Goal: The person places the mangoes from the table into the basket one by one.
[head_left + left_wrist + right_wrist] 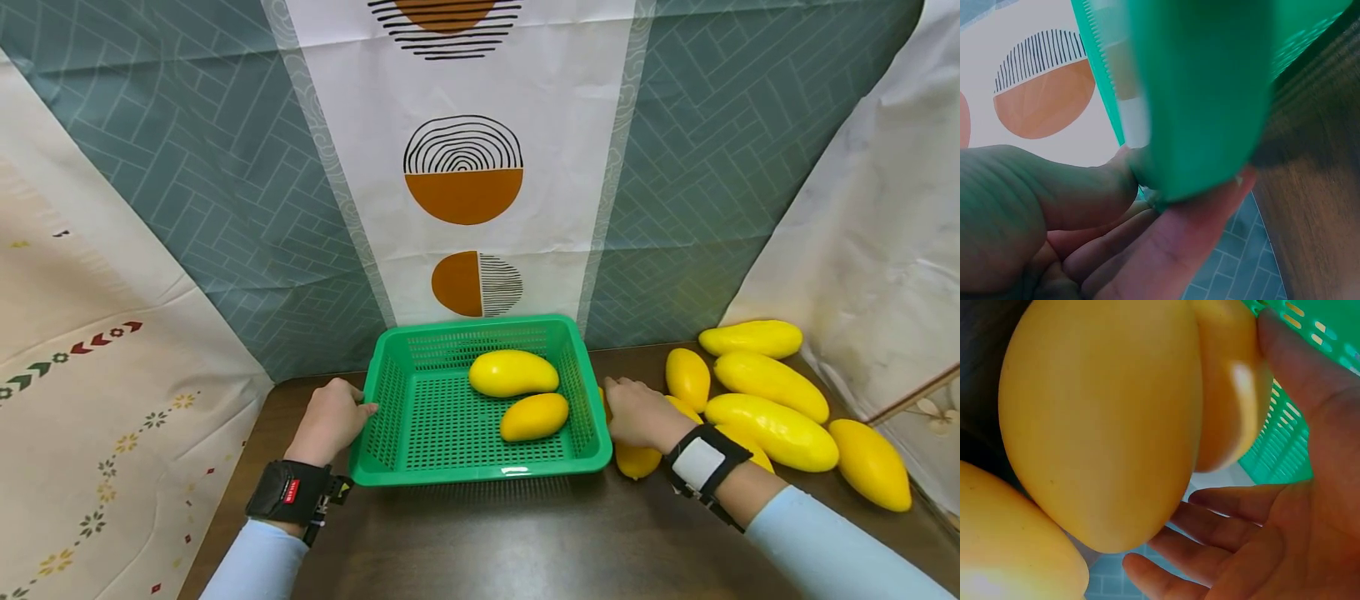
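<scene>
A green plastic basket sits on the dark table with two yellow mangoes inside, towards its right. My left hand pinches the basket's left rim between thumb and fingers, seen close up in the left wrist view. Just outside the right wall, my right hand reaches down among loose mangoes. In the right wrist view its fingers are spread and fairly straight beside a large mango. The thumb lies between the basket and a second mango, right at that fruit's side.
To the right lie several more yellow fruits, among them long ones and a mango near the table's right edge. A patterned cloth hangs right behind the basket. Pale cloth hangs along the left side.
</scene>
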`<state>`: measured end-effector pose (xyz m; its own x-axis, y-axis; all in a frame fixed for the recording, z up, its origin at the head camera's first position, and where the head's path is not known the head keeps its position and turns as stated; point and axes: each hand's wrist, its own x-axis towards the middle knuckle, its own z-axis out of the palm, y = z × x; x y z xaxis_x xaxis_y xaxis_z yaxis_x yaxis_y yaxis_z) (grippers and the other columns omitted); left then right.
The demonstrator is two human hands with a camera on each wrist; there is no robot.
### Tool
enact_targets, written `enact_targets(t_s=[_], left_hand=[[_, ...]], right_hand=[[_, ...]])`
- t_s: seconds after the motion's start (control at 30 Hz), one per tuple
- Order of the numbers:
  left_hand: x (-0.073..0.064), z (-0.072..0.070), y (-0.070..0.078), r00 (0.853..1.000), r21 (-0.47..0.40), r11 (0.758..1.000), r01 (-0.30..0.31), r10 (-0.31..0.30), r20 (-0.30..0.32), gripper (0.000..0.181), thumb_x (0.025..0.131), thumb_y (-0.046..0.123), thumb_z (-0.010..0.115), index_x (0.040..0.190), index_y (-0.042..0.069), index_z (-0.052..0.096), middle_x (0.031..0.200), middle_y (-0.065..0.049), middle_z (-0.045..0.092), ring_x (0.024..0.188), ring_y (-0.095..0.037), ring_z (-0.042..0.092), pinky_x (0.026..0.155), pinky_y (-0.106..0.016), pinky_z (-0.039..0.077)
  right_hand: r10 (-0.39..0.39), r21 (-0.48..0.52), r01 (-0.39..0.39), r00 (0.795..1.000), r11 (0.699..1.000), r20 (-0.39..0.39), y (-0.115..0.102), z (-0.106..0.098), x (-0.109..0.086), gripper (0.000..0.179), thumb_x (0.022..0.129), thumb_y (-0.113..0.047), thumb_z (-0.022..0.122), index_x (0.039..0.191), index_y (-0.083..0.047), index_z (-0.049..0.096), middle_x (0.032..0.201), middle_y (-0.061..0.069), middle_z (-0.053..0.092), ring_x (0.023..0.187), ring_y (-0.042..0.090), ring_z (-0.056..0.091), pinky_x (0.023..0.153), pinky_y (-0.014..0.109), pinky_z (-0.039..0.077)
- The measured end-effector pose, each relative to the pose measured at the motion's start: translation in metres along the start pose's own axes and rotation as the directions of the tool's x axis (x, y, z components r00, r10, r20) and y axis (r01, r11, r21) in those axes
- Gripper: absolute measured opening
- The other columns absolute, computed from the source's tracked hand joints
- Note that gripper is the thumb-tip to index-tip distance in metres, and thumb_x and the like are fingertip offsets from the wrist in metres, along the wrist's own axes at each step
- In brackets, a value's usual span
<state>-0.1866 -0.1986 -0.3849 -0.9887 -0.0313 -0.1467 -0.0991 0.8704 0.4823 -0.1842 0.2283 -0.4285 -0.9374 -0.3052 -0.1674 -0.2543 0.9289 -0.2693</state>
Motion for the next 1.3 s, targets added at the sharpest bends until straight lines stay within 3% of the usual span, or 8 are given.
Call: enact_targets(t_s=[0.33,0.7,0.87,1.1,1.3], left_hand=[[0.0,0.0,0.002,1.0,-0.004,1.0,0.009,-0.009,0.003,0.044,0.088,0.02,0.063,0.116,-0.013,0.055,0.102,-0.024,0.06,0.071,-0.019,0.062,0.053,-0.031,0.05],[0.0,-0.001,0.002,1.0,0.0,1.0,0.012,-0.012,0.004,0.045,0.089,0.02,0.063,0.117,-0.014,0.054,0.103,-0.024,0.059,0.071,-0.018,0.06,0.053,-0.03,0.05],[0.0,0.0,0.002,1.0,0.004,1.0,0.013,-0.013,0.004,0.045,0.089,0.02,0.063,0.117,-0.013,0.054,0.105,-0.025,0.059,0.071,-0.018,0.06,0.052,-0.03,0.049],[0.0,0.0,0.001,1.0,0.007,1.0,0.012,-0.012,-0.003,0.044,0.088,0.02,0.063,0.116,-0.013,0.055,0.102,-0.023,0.06,0.071,-0.018,0.06,0.053,-0.03,0.05],[0.001,0.0,0.001,1.0,0.005,1.0,0.008,-0.008,0.0,0.044,0.088,0.02,0.063,0.117,-0.012,0.055,0.105,-0.024,0.059,0.073,-0.018,0.061,0.053,-0.03,0.05]], right_hand=[[0.028,-0.008,-0.028,1.0,1.0,-0.002,0.004,-0.001,0.013,0.065,0.079,-0.022,0.064,0.13,0.01,0.042,0.117,0.023,0.052,0.1,0.032,0.052,0.078,0.044,0.045],[0.067,0.014,-0.068,0.996,0.998,0.056,0.015,-0.008,0.033,0.059,0.081,-0.024,0.061,0.125,0.011,0.041,0.098,0.017,0.055,0.077,0.024,0.05,0.066,0.034,0.044],[0.095,0.049,-0.1,0.99,0.994,0.105,0.015,-0.013,0.04,0.053,0.082,-0.031,0.063,0.114,0.006,0.044,0.085,0.011,0.052,0.071,0.023,0.05,0.061,0.033,0.044],[0.099,0.063,-0.108,0.987,0.992,0.129,0.015,-0.018,0.05,0.077,0.083,-0.041,0.063,0.133,0.009,0.032,0.086,0.012,0.052,0.074,0.024,0.052,0.064,0.034,0.045],[0.11,0.059,-0.118,0.987,0.991,0.119,0.018,-0.016,0.057,0.077,0.082,-0.04,0.064,0.137,0.002,0.03,0.092,0.011,0.053,0.078,0.024,0.052,0.067,0.036,0.046]])
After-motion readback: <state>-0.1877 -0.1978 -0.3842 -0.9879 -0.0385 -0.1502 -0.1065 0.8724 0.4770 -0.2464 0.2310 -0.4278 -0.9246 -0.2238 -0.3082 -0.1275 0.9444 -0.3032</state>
